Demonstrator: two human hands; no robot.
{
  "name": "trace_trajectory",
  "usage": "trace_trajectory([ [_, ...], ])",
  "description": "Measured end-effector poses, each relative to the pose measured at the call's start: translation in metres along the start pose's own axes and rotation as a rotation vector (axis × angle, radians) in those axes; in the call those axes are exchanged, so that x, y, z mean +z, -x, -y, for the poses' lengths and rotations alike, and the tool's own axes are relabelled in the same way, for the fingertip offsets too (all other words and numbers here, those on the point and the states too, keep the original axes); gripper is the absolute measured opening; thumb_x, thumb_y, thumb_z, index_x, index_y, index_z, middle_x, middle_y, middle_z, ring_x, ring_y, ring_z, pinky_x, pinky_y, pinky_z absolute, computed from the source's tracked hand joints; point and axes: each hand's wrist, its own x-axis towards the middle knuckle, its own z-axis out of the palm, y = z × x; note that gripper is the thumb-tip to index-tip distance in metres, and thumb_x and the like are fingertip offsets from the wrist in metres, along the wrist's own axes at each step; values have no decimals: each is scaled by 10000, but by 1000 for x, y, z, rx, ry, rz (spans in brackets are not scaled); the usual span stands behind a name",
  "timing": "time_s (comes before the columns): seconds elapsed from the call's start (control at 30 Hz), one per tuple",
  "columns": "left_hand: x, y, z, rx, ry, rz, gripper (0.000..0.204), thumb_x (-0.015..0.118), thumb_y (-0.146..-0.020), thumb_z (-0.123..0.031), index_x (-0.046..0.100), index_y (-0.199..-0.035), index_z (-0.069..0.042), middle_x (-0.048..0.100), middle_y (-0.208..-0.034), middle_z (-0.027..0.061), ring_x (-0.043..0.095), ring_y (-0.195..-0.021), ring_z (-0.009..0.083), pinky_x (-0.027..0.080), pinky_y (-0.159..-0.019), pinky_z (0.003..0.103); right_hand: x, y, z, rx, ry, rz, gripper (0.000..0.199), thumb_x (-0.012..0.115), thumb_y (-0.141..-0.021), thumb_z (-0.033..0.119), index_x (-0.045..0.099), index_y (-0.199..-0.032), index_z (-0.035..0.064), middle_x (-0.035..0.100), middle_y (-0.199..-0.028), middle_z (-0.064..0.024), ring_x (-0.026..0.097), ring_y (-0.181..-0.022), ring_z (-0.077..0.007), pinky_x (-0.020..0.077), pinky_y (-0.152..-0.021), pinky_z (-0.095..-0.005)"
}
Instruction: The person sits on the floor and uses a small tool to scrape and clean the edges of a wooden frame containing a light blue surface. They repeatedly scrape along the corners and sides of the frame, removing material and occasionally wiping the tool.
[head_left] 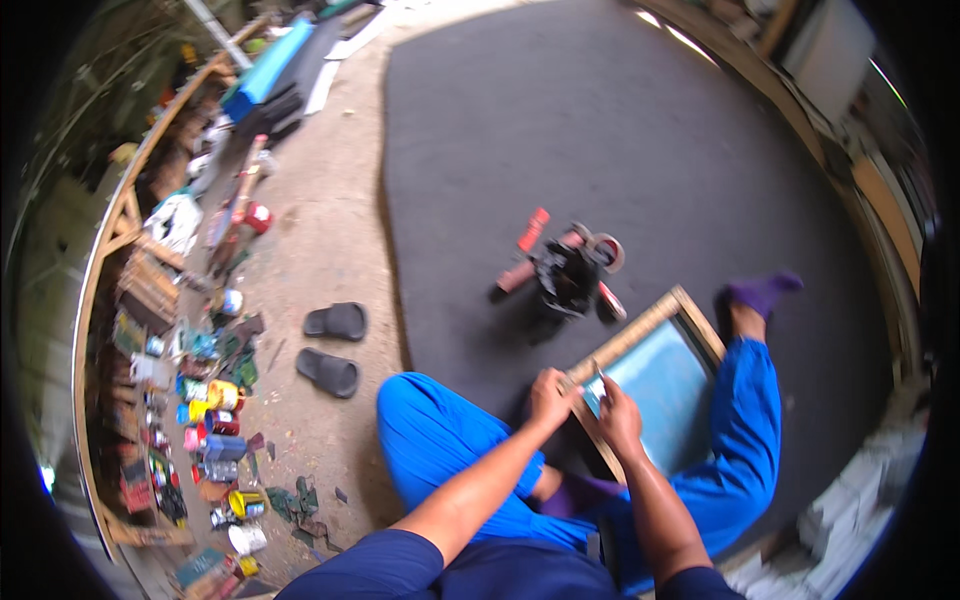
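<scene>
"Looking for the wooden mesh frame [650, 385]?"
"Yes, where is it?"
"On the dark mat [480, 130], well in from its left edge."
"And the hands?"
"The left hand [553, 398] is at the frame's left corner, fingers bent; I can't tell whether they grip it. The right hand's [620, 415] fingers close round a slim tool [600, 371], too blurred to identify."
"Anything nearby?"
"A black container [567, 280], beyond that corner."

Slim tool [601, 372] — small, indistinct blur
</scene>
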Motion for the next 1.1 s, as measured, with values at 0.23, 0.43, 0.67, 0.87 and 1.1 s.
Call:
trace_trajectory([
  [0.23, 0, -4, -10, -46, -22, 101, 496, 877, -757, -231, 707, -1172, -17, 670, -1138, 159, 653, -1086, 336, 518, -956, 403, -14, 5, 4, 16, 120, -13, 384, 593, -986, 231, 618, -1369, 218, 693, -985, -224, 683, -905, -430, 533, -798, -538],
  [0.43, -6, -4, -9, -25, -6, 113, 484, 867, -771, -235, 682, -1164, -22, 650, -1145, 153, 642, -1096, 346, 516, -957, 409, -7, 3, 6, 27, 206, -35, 374, 563, -1005, 260, 620, -1375, 243, 681, -930, -221, 690, -823, -426, 548, -706, -542],
  [0.67, -4, -7, -7, -3, 15, 104, 481, 889, -743, -219, 695, -1127, -2, 667, -1110, 167, 654, -1066, 344, 514, -949, 408, -14, -4, 18, -9, 324, -6, 420, 590, -946, 185, 626, -1364, 171, 687, -922, -232, 705, -805, -421, 554, -681, -540],
  [0.87, -9, -8, -3, 16, -19, 119, 452, 867, -752, -181, 692, -1125, 5, 668, -1089, 162, 665, -1031, 343, 524, -920, 409, -25, -12, 67, -7, 460, 108, 387, 645, -888, 205, 647, -1197, -28, 719, -950, -221, 751, -829, -378, 607, -661, -452],
  [1.1, -5, -3, -8, 7, -20, 116, 447, 861, -759, -180, 695, -1135, -3, 668, -1073, 155, 673, -997, 340, 532, -886, 407, -14, -15, 33, 35, 274, 99, 383, 605, -953, 230, 636, -1304, 78, 714, -918, -248, 721, -849, -435, 580, -732, -521],
])
